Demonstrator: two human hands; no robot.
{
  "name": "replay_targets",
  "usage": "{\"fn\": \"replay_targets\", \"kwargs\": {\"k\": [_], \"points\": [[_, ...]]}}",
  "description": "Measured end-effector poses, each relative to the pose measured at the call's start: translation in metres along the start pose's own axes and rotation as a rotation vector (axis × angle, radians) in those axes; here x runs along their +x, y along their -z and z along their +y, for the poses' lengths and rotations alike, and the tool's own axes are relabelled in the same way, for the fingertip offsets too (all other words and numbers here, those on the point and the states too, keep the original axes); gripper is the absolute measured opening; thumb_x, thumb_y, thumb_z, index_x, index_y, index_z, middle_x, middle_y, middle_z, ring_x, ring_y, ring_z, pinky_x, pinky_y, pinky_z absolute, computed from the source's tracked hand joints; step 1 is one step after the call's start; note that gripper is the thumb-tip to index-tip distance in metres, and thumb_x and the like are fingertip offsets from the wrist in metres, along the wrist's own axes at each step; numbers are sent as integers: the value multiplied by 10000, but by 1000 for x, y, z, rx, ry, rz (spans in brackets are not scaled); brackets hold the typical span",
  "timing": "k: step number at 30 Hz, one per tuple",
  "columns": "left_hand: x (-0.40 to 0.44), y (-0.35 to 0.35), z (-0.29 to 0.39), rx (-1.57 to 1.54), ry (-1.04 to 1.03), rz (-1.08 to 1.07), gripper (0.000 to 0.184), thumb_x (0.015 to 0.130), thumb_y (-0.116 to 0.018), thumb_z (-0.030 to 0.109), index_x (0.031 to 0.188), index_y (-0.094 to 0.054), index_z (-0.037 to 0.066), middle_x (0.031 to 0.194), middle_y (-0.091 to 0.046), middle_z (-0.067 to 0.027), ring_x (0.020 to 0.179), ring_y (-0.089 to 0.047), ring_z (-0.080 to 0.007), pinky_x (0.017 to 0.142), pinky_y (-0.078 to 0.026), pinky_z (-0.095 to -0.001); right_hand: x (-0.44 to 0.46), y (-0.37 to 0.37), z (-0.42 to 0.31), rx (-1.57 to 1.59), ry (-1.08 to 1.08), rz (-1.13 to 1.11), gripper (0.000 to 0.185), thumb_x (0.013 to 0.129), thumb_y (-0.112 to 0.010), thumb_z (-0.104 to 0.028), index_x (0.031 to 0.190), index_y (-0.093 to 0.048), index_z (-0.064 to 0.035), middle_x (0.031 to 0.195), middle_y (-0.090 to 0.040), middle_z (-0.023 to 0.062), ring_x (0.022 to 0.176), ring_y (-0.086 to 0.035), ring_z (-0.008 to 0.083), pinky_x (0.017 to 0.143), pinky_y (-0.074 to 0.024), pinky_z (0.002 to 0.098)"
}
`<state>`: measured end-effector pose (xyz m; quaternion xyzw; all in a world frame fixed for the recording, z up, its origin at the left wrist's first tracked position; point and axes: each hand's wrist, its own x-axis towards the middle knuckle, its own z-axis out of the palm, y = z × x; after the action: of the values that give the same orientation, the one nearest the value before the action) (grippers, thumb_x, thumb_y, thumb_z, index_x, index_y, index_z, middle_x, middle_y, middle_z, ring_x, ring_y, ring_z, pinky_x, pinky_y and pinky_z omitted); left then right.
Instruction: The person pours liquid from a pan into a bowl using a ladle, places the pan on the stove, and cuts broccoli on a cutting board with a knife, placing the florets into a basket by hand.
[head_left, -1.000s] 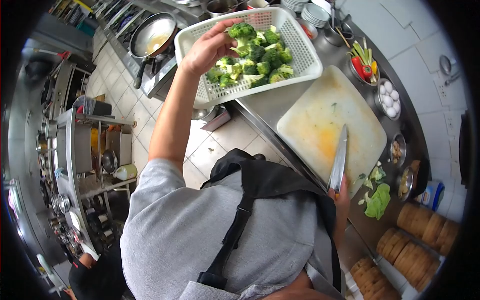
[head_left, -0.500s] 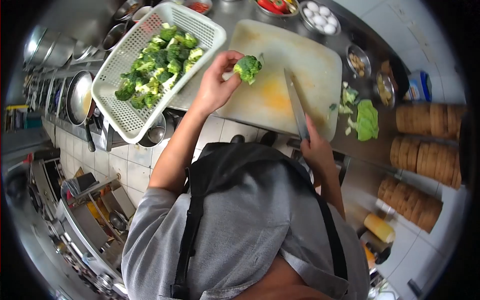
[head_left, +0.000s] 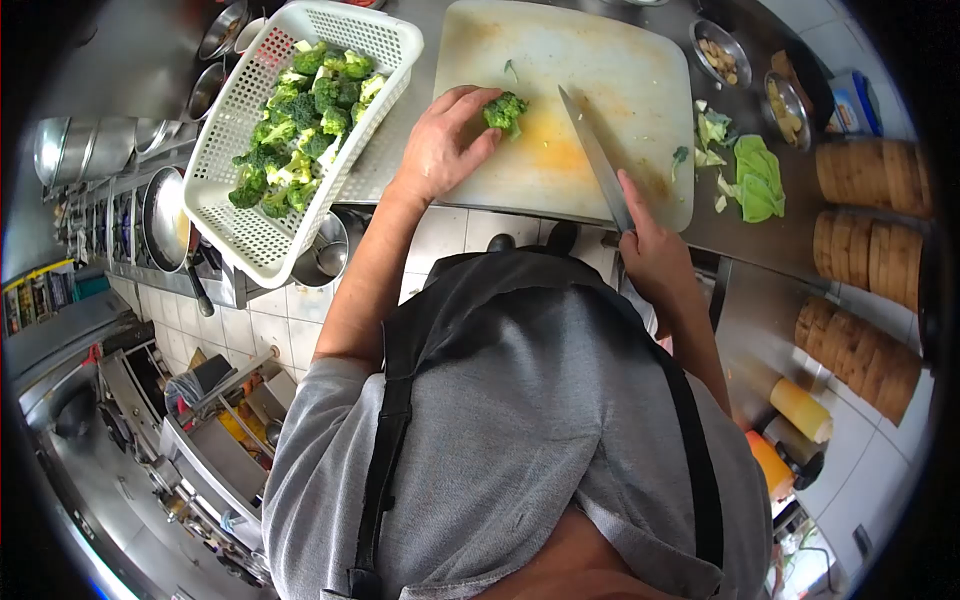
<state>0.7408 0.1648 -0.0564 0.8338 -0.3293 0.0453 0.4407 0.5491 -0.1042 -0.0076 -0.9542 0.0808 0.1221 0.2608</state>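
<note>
My left hand (head_left: 445, 145) reaches over the left part of a white cutting board (head_left: 620, 60). Its thumb and fingers grip a green broccoli floret (head_left: 506, 112) low at the board's surface, with the stem end hidden inside the hand. My right hand (head_left: 655, 255) is closed around the handle of a kitchen knife (head_left: 598, 160) near the board's front right edge. The blade points up and left across the board, apart from the floret. Left of the board, a white perforated basket (head_left: 235, 225) contains many cut broccoli florets (head_left: 325, 95).
Green leaf scraps (head_left: 758, 178) lie right of the board. Metal bowls (head_left: 720, 55) stand behind them. Stacked round wooden pieces (head_left: 865, 250) line the right side. At left are a frying pan (head_left: 168, 220) and a metal pot (head_left: 330, 250) below the basket.
My left hand has lowered the broccoli floret to the board and its fingers have shifted around it. The knife stays in my right hand. The whole view has tilted, moving the board upward.
</note>
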Motion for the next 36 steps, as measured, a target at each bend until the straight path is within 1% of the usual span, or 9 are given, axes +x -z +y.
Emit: {"fn": "replay_targets", "kwargs": {"k": [3, 5, 8, 11, 19, 21, 28, 30, 36], "points": [[0, -12, -15, -49, 30, 27, 423, 850, -770, 173, 1254, -691, 76, 1185, -694, -170, 1106, -669, -364, 953, -545, -419, -15, 13, -15, -16, 20, -41, 793, 911, -507, -100, 1643, -244, -250, 814, -679, 291, 788, -678, 483, 786, -522, 586], [-1, -19, -20, -145, 79, 85, 356, 888, -756, 176, 1218, -702, 52, 1116, -713, -170, 1005, -701, -313, 872, -570, -398, -24, 25, -29, -24, -17, -96, 793, 913, -515, -97, 1643, -247, -251, 820, -686, 282, 786, -683, 472, 785, -528, 578], [0, -21, -23, -68, 61, 82, 355, 892, -752, 175, 1216, -697, 43, 1100, -698, -167, 1014, -687, -293, 859, -570, -379, -35, 31, -38, -48, -23, -153, 788, 919, -528, -92, 1641, -256, -254, 835, -700, 266, 786, -692, 453, 787, -538, 566], [0, -25, -30, -159, 158, 81, 351, 895, -741, 169, 1220, -694, 43, 1104, -684, -151, 1033, -670, -269, 861, -566, -368, -37, 26, -36, -74, 6, -151, 780, 926, -538, -93, 1638, -266, -257, 857, -711, 256, 792, -699, 442, 796, -545, 557], [0, -24, -29, -124, 88, 71, 374, 863, -749, 168, 1217, -692, 62, 1094, -680, -120, 1004, -645, -246, 848, -551, -373, -35, 26, -44, -164, -10, -210, 766, 937, -534, -96, 1638, -275, -266, 866, -716, 242, 797, -714, 416, 802, -560, 535], [-1, -21, -21, -72, 77, 21, 372, 890, -737, 102, 1247, -669, 23, 1101, -655, -89, 1001, -606, -190, 942, -504, -332, -35, 25, -44, -167, 21, -180, 755, 945, -521, -88, 1637, -279, -267, 869, -715, 243, 796, -716, 407, 798, -563, 538], [1, -21, -16, -60, 112, 20, 402, 846, -771, 129, 1227, -677, 46, 1056, -654, -80, 977, -595, -201, 921, -501, -338, -31, 21, -46, -221, 45, -162, 735, 954, -507, -87, 1633, -295, -270, 833, -710, 228, 755, -708, 401, 763, -571, 542], [2, -22, -21, 7, 32, 45, 388, 804, -789, 187, 1172, -701, 102, 1019, -688, -83, 957, -638, -257, 833, -541, -392, -30, 19, -45, -241, 70, -121, 723, 951, -510, -91, 1627, -318, -260, 797, -702, 217, 735, -703, 402, 753, -573, 541], [2, -25, -27, -95, 42, 70, 514, 766, -822, 233, 1235, -676, 80, 1057, -704, -103, 924, -641, -284, 849, -541, -401, -27, 17, -45, -239, 84, -111, 732, 928, -535, -86, 1616, -348, -256, 790, -700, 214, 734, -701, 408, 763, -569, 542]]}}
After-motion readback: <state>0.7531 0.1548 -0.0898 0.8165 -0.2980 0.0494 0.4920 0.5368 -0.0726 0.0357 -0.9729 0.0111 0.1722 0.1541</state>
